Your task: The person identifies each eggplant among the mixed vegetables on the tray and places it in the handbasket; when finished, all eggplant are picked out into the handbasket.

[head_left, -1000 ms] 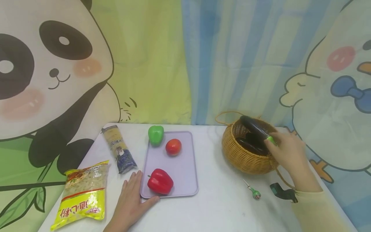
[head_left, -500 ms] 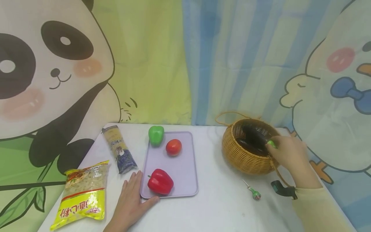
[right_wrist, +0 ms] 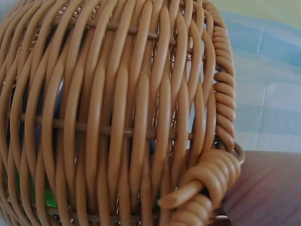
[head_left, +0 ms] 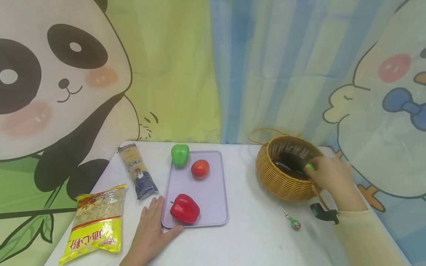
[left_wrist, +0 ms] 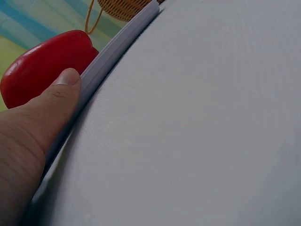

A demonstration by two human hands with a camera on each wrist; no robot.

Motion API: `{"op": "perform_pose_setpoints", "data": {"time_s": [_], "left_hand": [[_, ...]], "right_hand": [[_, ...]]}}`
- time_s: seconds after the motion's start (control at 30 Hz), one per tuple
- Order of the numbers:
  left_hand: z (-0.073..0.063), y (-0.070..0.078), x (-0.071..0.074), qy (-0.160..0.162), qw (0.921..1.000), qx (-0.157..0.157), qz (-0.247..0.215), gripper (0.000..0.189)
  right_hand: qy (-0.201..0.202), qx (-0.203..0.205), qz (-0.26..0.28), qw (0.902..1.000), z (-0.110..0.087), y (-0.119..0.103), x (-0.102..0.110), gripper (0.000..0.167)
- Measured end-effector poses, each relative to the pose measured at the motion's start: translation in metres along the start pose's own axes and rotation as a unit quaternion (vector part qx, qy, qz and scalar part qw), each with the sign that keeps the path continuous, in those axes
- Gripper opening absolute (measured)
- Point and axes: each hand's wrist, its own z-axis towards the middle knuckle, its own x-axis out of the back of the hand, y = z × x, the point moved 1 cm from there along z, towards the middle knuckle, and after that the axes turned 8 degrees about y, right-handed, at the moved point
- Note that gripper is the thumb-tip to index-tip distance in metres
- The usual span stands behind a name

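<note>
My left hand (head_left: 148,231) lies flat beside the lilac tray (head_left: 213,207), fingers straight along its left edge. Its thumb (left_wrist: 63,96) touches the near rim, close to a red bell pepper (head_left: 185,209). At the rim of a round wicker basket (head_left: 277,186), my right hand (head_left: 332,176) pinches the green stem end of a dark eggplant (head_left: 288,162). The eggplant's body is down inside, among dark shapes hard to tell apart. In the right wrist view the basket's weave (right_wrist: 122,108) fills most of the picture, and only part of the hand shows at the right edge.
A tomato (head_left: 200,169) sits on the tray; a green bell pepper (head_left: 180,155) is at its far left corner. Left of it lie a pasta packet (head_left: 138,171) and a yellow bag (head_left: 96,223). A lollipop (head_left: 293,222) lies before the basket.
The eggplant, earlier raised and leaning over the basket's far rim, has gone down inside the basket. My right hand still pinches its green end; the left hand stays put.
</note>
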Motion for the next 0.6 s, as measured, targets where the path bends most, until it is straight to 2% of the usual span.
{"op": "perform_pose_setpoints", "data": {"time_s": [0.23, 0.6], "left_hand": [[-0.0006, 0.0018, 0.0015, 0.0, 1.0, -0.001, 0.001, 0.127], [0.0009, 0.0025, 0.0019, -0.022, 0.9995, 0.02, -0.005, 0.129]], "right_hand": [[0.0, -0.012, 0.0, 0.9999, -0.001, 0.0015, -0.0026, 0.043], [0.058, -0.022, 0.026, 0.9977, -0.008, 0.0, -0.007, 0.041]]}}
